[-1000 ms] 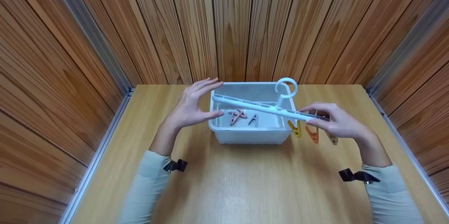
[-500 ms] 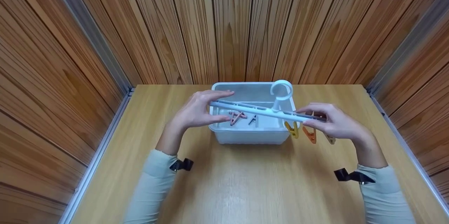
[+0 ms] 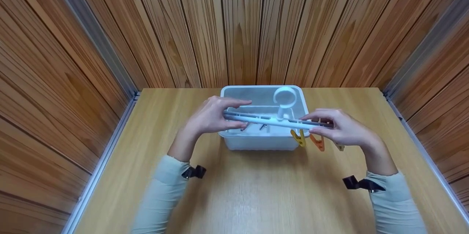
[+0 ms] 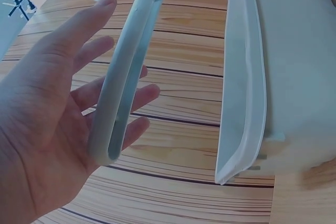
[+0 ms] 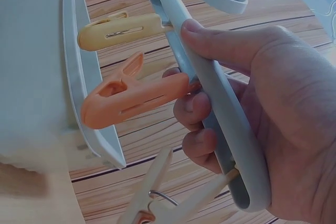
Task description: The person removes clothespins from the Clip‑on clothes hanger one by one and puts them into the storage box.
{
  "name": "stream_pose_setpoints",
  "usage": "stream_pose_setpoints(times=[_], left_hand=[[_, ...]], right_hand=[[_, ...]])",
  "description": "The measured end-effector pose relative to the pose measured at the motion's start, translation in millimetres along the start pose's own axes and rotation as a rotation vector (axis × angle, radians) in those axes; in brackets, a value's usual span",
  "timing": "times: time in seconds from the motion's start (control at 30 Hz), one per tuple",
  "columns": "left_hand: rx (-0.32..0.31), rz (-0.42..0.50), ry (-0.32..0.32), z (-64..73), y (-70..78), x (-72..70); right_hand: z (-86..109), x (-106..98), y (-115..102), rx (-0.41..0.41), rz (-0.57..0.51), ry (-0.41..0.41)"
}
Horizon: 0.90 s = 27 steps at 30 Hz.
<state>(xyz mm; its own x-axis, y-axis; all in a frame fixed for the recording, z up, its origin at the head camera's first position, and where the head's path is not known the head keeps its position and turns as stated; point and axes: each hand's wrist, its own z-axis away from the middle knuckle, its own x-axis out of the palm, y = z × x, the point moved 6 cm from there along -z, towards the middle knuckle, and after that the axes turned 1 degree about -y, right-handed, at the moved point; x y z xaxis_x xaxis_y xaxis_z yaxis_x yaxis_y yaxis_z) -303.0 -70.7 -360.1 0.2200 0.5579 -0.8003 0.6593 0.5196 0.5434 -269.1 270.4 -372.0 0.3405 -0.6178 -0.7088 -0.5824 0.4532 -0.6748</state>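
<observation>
A pale blue clip hanger (image 3: 273,121) with a ring hook is held over the plastic tub, its bar sloping slightly down to the right. My right hand (image 3: 339,127) grips the bar's right end, thumb on one side and fingers curled round the other. From that half hang a yellow clothespin (image 3: 298,138), an orange clothespin (image 5: 136,100) and a beige clothespin (image 5: 189,203). My left hand (image 3: 212,117) is around the bar's left end with its fingers extended; in the left wrist view the bar lies across the palm, and whether it touches is unclear.
Below the hanger stands a white tub (image 3: 260,143) on the wooden table (image 3: 242,197), near the back wall. A small dark clothespin (image 3: 263,127) shows inside it; the pink ones are mostly hidden. Wood-panelled walls (image 3: 242,29) enclose the back and sides.
The hanger has shifted left and come closer to level as my right hand moved left. My left hand has moved right, its thumb and fingers now around the bar's left end.
</observation>
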Motion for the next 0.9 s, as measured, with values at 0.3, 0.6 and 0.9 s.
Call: stream_pose_setpoints(times=[0.3, 0.6, 0.9], left_hand=[[-0.002, 0.002, -0.034, 0.3, 1.6, 5.7], [0.030, 0.019, -0.046, 2.3, 1.4, 8.2], [-0.001, 0.051, -0.072, 4.9, -2.2, 10.3]], right_hand=[[-2.4, 5.5, -3.4, -0.018, -0.006, -0.017], [-3.8, 7.1, -4.2, 0.007, 0.000, -0.021], [-3.8, 9.8, -3.4, 0.025, -0.001, -0.030]])
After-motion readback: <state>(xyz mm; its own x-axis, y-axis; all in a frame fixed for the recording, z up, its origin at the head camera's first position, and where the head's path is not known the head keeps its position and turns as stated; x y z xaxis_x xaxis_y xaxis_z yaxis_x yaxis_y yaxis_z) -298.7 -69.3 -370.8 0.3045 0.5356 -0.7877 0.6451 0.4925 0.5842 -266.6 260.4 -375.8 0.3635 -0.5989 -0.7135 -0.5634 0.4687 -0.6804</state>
